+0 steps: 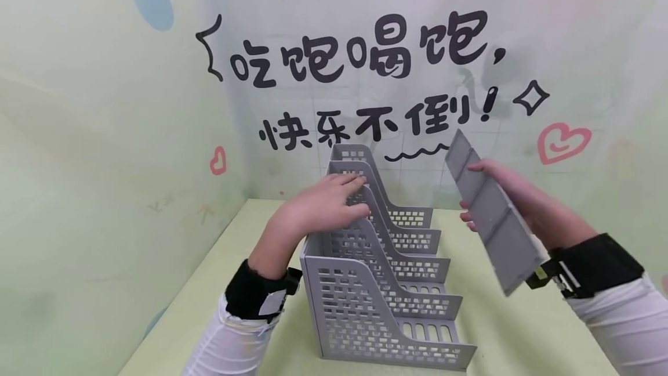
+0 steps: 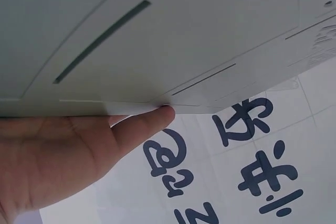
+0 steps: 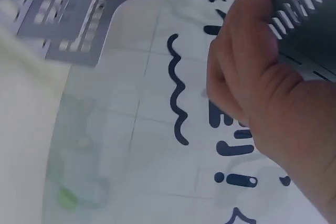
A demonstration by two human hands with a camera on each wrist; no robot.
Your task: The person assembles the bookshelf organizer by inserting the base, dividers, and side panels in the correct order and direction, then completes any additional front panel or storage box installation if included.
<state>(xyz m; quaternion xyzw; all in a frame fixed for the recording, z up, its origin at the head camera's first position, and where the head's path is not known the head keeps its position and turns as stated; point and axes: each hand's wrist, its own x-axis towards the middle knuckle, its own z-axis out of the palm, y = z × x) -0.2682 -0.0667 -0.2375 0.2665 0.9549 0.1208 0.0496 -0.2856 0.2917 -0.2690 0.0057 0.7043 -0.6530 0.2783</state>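
A grey plastic magazine file rack (image 1: pixel 360 306) with several upright dividers and slotted sides stands on the table. My left hand (image 1: pixel 323 205) rests over the top rear edges of its dividers, fingers and thumb stretched to the right. In the left wrist view, the thumb of that hand (image 2: pixel 68 153) touches the edge of the rack's smooth panel (image 2: pixel 184 51); the other fingers are mostly hidden. To the right of the rack, my right hand (image 1: pixel 514 193) holds a long grey panel (image 1: pixel 490 213) up in the air, tilted, with ridges across its face. The panel is apart from the rack.
The pale yellow-green table (image 1: pixel 522 329) extends on both sides of the rack. Behind it stands a light wall (image 1: pixel 323 4) with black lettering and painted hearts; another wall (image 1: pixel 94 161) runs along the left.
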